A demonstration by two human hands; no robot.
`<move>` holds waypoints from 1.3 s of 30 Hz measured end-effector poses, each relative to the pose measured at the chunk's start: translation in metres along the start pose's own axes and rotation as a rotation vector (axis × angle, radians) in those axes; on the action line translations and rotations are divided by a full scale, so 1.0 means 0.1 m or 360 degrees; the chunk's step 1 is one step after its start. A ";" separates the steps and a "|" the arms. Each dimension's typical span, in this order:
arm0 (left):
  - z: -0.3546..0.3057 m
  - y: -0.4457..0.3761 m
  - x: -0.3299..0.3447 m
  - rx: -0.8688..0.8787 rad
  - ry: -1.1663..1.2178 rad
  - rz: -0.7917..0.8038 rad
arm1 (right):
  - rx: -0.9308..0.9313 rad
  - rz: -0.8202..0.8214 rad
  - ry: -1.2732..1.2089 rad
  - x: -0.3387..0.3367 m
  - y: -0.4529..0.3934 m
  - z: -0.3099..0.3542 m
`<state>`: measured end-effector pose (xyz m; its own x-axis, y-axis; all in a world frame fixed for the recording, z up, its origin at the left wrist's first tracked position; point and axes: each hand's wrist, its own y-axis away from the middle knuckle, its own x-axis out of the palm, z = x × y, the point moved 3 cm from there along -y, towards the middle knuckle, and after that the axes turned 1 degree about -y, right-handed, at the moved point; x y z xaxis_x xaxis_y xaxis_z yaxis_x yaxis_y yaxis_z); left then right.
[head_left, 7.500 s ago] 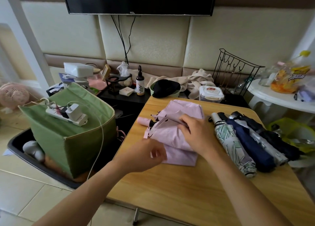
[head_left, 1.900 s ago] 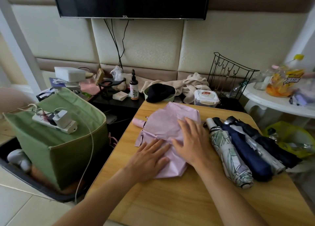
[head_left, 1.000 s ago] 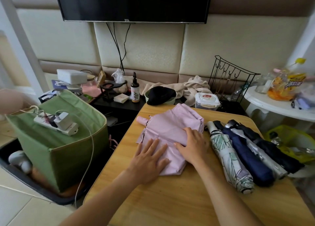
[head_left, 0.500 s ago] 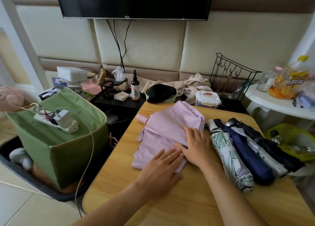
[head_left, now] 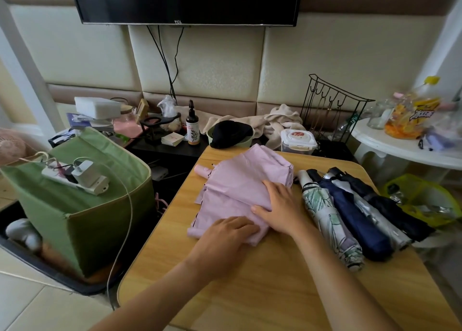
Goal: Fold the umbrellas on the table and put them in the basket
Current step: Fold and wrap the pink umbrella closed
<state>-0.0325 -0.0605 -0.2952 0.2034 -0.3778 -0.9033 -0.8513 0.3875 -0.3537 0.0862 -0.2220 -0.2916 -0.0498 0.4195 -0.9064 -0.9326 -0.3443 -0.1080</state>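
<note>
A pink umbrella (head_left: 240, 180) lies collapsed on the wooden table (head_left: 262, 280), its canopy spread in flat pleats and its pink handle (head_left: 202, 170) pointing far left. My left hand (head_left: 225, 235) lies flat on the near edge of the canopy. My right hand (head_left: 282, 205) presses the fabric on its right side with straight fingers. Several rolled umbrellas lie side by side to the right: a leaf-patterned one (head_left: 330, 220), a navy one (head_left: 357, 218), a silver one (head_left: 375, 218) and a black one (head_left: 390, 208). A green fabric basket (head_left: 82, 213) stands on the floor left of the table.
A white power strip with a charger (head_left: 80, 178) lies across the basket's top, its cable hanging down. Behind the table are a black shelf with a bottle (head_left: 192, 128), a black cap (head_left: 230, 133), a lidded box (head_left: 298, 140) and a wire rack (head_left: 332, 110). A white side table (head_left: 400, 145) stands at right.
My left hand slid from the canopy's middle down to its near edge, flattening a fold. My right hand stayed pressing the right side.
</note>
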 end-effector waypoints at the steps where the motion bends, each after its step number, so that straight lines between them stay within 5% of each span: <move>1: -0.01 0.00 -0.03 -0.0068 0.0065 0.0007 | -0.0036 -0.0014 -0.0074 -0.02 0.01 0.00; 9: 0.13 -0.16 -0.21 -0.0511 0.0491 -0.0036 | -0.0410 -0.0555 -0.0493 -0.40 0.24 0.23; 17: 0.13 -0.21 -0.25 -0.0545 0.0489 -0.0027 | -0.0464 -0.0162 -0.0337 -0.29 0.42 0.34; 32: 0.17 -0.21 -0.24 -0.0467 0.0381 0.0065 | -0.0255 0.0032 -0.0757 -0.25 0.30 0.39; 39: 0.14 -0.19 -0.27 -0.0493 0.0461 -0.0051 | -0.0215 -0.0073 -0.0996 -0.28 0.30 0.34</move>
<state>-0.0154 -0.0460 -0.2676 0.1255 -0.6233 -0.7718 -0.9608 0.1174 -0.2510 0.0478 -0.2154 -0.2554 -0.2479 0.8333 -0.4942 -0.8876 -0.3997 -0.2287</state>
